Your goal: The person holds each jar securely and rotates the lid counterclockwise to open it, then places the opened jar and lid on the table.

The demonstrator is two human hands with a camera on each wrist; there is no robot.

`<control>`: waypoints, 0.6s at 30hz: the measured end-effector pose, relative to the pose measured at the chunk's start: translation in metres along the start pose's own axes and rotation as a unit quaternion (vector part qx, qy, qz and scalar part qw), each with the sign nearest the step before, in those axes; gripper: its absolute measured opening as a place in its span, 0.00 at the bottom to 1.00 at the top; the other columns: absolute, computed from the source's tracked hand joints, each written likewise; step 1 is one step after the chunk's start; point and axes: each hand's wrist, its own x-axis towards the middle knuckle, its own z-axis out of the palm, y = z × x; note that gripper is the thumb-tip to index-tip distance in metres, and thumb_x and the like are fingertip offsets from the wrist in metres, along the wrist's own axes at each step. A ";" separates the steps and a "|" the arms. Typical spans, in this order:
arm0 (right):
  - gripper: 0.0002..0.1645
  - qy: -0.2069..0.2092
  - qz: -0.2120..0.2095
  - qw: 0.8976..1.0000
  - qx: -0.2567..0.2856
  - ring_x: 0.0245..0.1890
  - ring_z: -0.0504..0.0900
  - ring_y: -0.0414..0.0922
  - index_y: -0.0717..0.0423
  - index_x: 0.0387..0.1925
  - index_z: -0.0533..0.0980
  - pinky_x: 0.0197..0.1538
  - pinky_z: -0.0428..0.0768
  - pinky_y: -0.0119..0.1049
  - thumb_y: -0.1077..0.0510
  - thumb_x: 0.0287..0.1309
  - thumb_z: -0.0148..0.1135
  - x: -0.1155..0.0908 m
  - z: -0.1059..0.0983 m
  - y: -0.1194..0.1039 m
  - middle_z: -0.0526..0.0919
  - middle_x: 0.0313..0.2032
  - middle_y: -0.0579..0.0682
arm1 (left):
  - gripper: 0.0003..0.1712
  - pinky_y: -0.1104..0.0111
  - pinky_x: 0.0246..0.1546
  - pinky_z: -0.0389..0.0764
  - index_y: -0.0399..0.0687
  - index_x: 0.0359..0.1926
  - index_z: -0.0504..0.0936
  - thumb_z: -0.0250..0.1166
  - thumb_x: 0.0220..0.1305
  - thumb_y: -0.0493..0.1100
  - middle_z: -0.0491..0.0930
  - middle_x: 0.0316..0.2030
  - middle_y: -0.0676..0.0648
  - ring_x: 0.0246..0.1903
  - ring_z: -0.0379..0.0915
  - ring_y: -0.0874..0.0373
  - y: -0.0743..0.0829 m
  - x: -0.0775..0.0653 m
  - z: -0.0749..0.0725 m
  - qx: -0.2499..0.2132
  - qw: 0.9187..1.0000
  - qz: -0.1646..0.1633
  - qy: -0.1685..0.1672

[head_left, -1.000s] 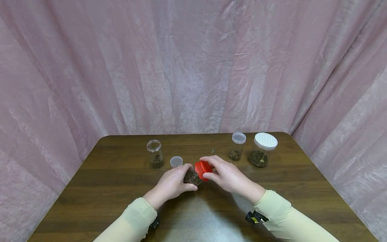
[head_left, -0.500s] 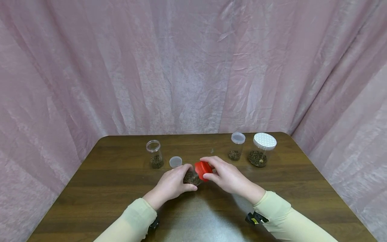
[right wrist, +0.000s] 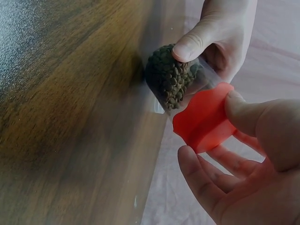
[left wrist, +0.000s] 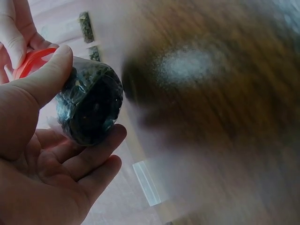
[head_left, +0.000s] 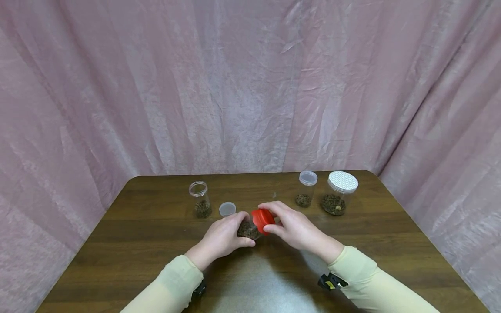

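Note:
My left hand (head_left: 223, 237) grips a clear jar (right wrist: 171, 82) that is tilted toward the right and partly filled with dark brown pellets. Thumb and fingers lie on either side of the jar's body in the left wrist view. A red lid (right wrist: 201, 117) with a wavy skirt covers the jar's mouth. My right hand (head_left: 291, 226) holds this lid between thumb and fingers. In the head view the left hand hides much of the jar. Just behind the left hand, a translucent round lid (head_left: 228, 208) lies on the table.
An uncovered clear jar (head_left: 202, 206) with pellets stands at the back left of the wooden table (head_left: 156, 243). At the back right are a narrow jar (head_left: 304, 198) with a translucent lid and a wider jar (head_left: 334, 203) with a white patterned lid. A pink curtain (head_left: 250, 87) hangs behind.

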 end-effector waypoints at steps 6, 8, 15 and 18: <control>0.32 -0.003 -0.008 1.000 0.002 0.57 0.87 0.49 0.54 0.73 0.76 0.58 0.85 0.50 0.58 0.73 0.74 0.000 -0.001 0.000 0.83 0.64 0.52 | 0.32 0.50 0.44 0.84 0.50 0.56 0.83 0.89 0.56 0.53 0.86 0.43 0.50 0.42 0.83 0.52 -0.001 0.000 0.000 0.003 1.000 0.003 0.003; 0.32 -0.003 -0.009 1.000 0.002 0.57 0.87 0.49 0.54 0.73 0.76 0.58 0.85 0.50 0.58 0.73 0.74 0.001 0.000 0.000 0.83 0.65 0.52 | 0.32 0.51 0.44 0.84 0.51 0.56 0.83 0.89 0.56 0.53 0.86 0.42 0.50 0.42 0.83 0.53 -0.001 0.000 0.000 0.004 1.000 0.004 0.004; 0.33 -0.003 0.014 1.000 0.007 0.56 0.87 0.47 0.53 0.75 0.75 0.55 0.85 0.48 0.51 0.76 0.72 0.002 0.001 -0.002 0.82 0.65 0.52 | 0.33 0.49 0.46 0.85 0.51 0.56 0.83 0.89 0.56 0.53 0.87 0.44 0.50 0.44 0.85 0.51 -0.002 0.000 0.000 0.003 1.000 0.003 0.004; 0.33 0.000 0.040 0.999 0.007 0.55 0.88 0.46 0.50 0.76 0.74 0.53 0.86 0.47 0.47 0.77 0.70 0.005 0.001 -0.003 0.82 0.63 0.49 | 0.33 0.49 0.47 0.85 0.50 0.57 0.83 0.88 0.56 0.54 0.87 0.44 0.50 0.44 0.85 0.51 -0.002 0.000 0.000 0.000 1.000 0.001 0.001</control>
